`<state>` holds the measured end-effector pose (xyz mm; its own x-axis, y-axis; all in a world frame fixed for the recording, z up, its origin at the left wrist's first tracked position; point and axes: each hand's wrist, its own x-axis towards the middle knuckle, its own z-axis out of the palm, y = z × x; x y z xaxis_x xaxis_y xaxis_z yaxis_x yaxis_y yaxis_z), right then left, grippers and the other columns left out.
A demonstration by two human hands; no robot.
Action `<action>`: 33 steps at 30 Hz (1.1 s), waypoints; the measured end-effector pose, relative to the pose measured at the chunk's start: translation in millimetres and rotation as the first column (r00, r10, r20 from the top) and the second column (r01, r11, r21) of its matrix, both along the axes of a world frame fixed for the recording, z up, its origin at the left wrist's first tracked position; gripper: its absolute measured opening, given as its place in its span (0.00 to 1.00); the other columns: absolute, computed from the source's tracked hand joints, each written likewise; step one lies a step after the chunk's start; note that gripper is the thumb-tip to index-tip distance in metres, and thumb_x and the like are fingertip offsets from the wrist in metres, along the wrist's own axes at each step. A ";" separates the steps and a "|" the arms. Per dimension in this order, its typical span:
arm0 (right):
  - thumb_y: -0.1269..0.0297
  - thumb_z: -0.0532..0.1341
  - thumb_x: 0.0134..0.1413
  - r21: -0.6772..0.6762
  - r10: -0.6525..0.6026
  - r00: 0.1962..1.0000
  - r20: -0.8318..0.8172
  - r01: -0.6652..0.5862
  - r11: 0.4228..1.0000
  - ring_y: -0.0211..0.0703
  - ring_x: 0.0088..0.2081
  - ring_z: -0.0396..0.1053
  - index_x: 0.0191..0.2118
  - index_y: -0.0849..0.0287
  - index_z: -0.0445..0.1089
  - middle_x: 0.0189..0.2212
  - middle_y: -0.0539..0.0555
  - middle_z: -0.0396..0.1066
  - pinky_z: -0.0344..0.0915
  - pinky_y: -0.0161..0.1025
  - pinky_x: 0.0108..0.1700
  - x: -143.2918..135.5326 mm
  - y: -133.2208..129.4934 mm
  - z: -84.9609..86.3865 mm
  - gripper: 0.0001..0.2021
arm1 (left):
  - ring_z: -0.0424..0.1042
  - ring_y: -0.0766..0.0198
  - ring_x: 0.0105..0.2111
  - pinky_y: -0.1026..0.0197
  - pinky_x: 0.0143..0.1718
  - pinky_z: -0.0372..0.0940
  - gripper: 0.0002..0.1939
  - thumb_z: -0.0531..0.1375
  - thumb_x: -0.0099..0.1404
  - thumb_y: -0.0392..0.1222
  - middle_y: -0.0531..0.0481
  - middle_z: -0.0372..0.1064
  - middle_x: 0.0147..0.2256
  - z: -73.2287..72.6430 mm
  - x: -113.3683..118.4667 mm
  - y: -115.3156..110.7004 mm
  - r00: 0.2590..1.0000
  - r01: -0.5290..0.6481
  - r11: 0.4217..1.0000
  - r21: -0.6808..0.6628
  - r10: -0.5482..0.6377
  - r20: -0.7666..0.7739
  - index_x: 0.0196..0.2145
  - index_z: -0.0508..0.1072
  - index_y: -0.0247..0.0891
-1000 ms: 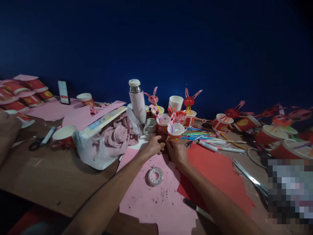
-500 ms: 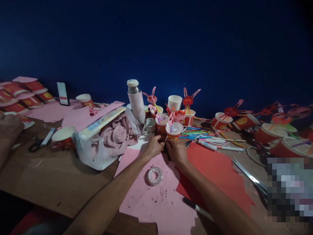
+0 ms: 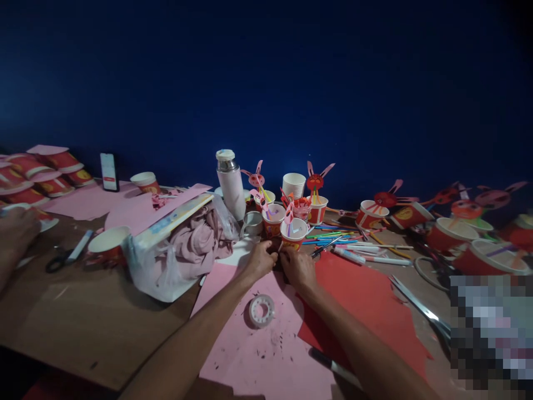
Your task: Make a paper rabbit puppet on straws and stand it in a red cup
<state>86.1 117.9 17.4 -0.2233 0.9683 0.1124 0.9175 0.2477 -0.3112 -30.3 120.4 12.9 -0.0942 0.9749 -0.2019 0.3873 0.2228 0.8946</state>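
Observation:
My left hand (image 3: 261, 260) and my right hand (image 3: 298, 268) almost meet above the back of a pink sheet (image 3: 250, 355). Fingers of both are pinched together on something small and thin that I cannot make out. Just behind my right hand stands a red-and-white paper cup (image 3: 293, 232) with a pink paper piece and a purple strip at its rim. A tape roll (image 3: 261, 311) lies on the pink sheet, nearer than the hands. To the right, a red sheet (image 3: 358, 305) lies partly under my right forearm.
A plastic bag with cloth (image 3: 195, 239) and a white bottle (image 3: 231, 186) stand left. Coloured sticks (image 3: 337, 236), open scissors (image 3: 425, 308) and rabbit-decorated cups (image 3: 370, 214) are right. A marker (image 3: 333, 366) lies near my right forearm. Another person's hand (image 3: 12, 230) is far left.
The view has tilted up a little, so things sit lower in the picture. My hands stay pinched close together. The other person's hand at the far left now shows over a cup.

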 end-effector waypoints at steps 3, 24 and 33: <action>0.62 0.49 0.58 -0.007 0.008 1.000 0.004 -0.008 1.000 0.45 0.34 0.71 0.42 0.55 0.70 0.32 0.56 0.75 0.57 0.34 0.30 0.5 -0.5 0.5 0.14 | 0.60 0.75 0.17 0.70 0.17 0.58 0.09 0.54 0.63 0.41 0.56 0.62 0.23 -1.5 0.0 1.1 1.000 -0.006 1.000 -0.007 0.006 -0.013 0.36 0.67 0.32; 0.59 0.53 0.58 -0.092 0.073 0.996 0.054 -0.068 0.993 0.39 0.35 0.69 0.44 0.62 0.65 0.35 0.53 0.70 0.65 0.44 0.39 10.7 -6.0 15.1 0.14 | 0.68 0.67 0.30 0.61 0.29 0.67 0.13 0.53 0.64 0.42 0.48 0.67 0.36 14.6 3.1 -5.1 0.998 -0.059 0.990 -0.129 0.059 -0.006 0.44 0.65 0.33; 0.69 0.52 0.51 -0.051 0.143 0.990 -0.016 -0.144 0.988 0.43 0.34 0.69 0.32 0.59 0.71 0.31 0.56 0.74 0.55 0.34 0.30 38.3 -20.0 52.1 0.11 | 0.68 0.67 0.30 0.61 0.29 0.67 0.13 0.53 0.63 0.42 0.48 0.67 0.36 11.9 -2.4 -4.8 0.999 -0.047 0.994 -0.100 0.048 0.009 0.43 0.65 0.33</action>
<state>124.4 98.0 69.5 -0.3593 0.9308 0.0669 0.8696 0.3599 -0.3381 -32.7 115.6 24.8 -0.1374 0.9443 -0.2989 0.3640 0.3288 0.8714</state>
